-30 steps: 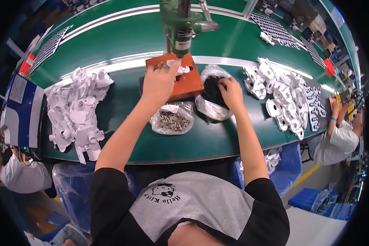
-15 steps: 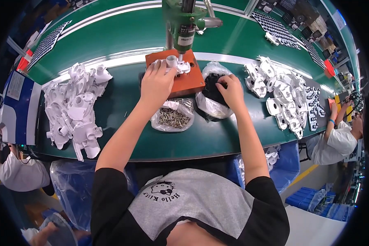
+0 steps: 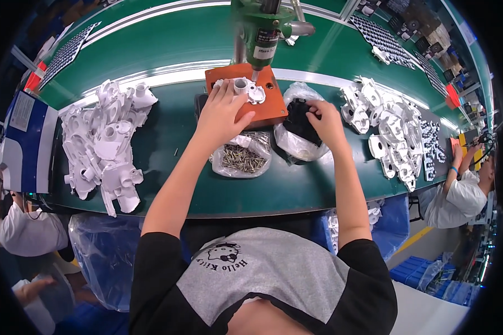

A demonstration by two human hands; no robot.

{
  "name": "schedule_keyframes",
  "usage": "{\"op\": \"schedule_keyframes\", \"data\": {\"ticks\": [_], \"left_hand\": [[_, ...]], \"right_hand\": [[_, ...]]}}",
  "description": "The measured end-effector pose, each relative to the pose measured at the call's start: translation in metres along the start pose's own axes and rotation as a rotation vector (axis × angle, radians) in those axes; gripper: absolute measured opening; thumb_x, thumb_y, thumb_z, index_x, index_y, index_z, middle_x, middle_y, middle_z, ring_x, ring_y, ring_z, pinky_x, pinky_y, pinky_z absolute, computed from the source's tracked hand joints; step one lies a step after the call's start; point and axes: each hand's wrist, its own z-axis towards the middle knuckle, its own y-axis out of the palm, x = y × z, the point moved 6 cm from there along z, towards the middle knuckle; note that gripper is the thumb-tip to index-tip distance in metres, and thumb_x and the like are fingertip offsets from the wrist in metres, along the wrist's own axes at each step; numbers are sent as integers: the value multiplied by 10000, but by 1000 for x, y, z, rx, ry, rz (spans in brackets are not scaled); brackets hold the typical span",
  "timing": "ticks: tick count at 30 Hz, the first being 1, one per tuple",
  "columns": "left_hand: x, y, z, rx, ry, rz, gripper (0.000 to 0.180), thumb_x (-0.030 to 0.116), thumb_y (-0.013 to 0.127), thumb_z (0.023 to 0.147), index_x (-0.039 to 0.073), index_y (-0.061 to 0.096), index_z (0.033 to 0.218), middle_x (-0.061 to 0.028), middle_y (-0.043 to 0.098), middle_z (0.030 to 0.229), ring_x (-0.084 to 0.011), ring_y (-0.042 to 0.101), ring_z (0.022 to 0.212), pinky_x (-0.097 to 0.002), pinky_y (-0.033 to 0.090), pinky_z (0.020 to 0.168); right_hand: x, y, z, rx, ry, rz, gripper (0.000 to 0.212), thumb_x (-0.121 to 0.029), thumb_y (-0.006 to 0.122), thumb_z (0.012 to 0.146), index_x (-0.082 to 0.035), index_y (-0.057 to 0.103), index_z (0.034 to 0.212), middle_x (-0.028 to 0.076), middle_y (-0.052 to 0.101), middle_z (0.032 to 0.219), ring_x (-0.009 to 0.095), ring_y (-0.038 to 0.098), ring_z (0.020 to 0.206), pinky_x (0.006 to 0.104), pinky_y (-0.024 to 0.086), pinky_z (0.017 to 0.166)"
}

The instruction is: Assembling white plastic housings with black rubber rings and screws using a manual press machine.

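My left hand (image 3: 221,116) lies over the left end of a white plastic part (image 3: 256,94) and holds it against an orange block (image 3: 271,106). The fingers bend over the part, while the thumb sticks out to the side. Above the part stands the green press (image 3: 262,36), its thin metal tip (image 3: 255,75) close to it. My right hand (image 3: 330,127) is over a clear plastic bag (image 3: 299,146) of small black pieces (image 3: 300,120). Thumb and fingertips are pinched together there; whatever is between them is too small to make out.
A bag of metal screws (image 3: 243,159) sits in front of the block. White plastic parts are heaped at left (image 3: 109,142) and right (image 3: 394,137). Beside the left heap stands a blue and white box (image 3: 28,148). A co-worker (image 3: 458,190) is at the far right.
My left thumb has moved away from the white part, toward me. My right hand stays at the bag of black pieces. The whole view has shifted slightly.
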Motion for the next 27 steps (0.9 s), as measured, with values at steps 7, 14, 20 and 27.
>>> {"op": "schedule_keyframes", "data": {"ticks": [7, 14, 20, 27], "left_hand": [[-3, -5, -4, 12, -49, -65, 576, 405, 757, 660, 71, 585, 1096, -229, 456, 1313, -393, 375, 1265, -464, 273, 1074], [-6, -3, -4, 13, -37, -79, 584, 393, 778, 622, 86, 583, 1079, -204, 482, 1285, -347, 389, 1268, -466, 279, 1071], [-8, -2, -5, 45, -30, -79, 579, 404, 773, 628, 85, 586, 1073, -202, 495, 1264, -344, 398, 1259, -473, 294, 1058], [-8, 1, -7, 36, -36, -92, 588, 429, 775, 612, 99, 591, 1062, -236, 501, 1252, -354, 416, 1246, -460, 273, 1077]], "right_hand": [[-3, 10, 0, -77, 58, -37, 124, -31, 626, 760, -6, 640, 881, 144, 600, 900, 289, 610, 782, 345, 488, 711], [-13, -8, 28, 34, 147, 142, 160, -69, 606, 761, 38, 618, 879, 164, 666, 822, 256, 662, 754, 315, 511, 711], [-76, 46, 61, -51, -18, 380, 220, -90, 637, 793, 22, 655, 982, 135, 682, 916, 189, 665, 808, 283, 512, 748], [-96, 66, 62, -89, -223, 300, 176, -74, 670, 761, 21, 673, 909, 141, 676, 950, 274, 647, 857, 321, 502, 759]]}}
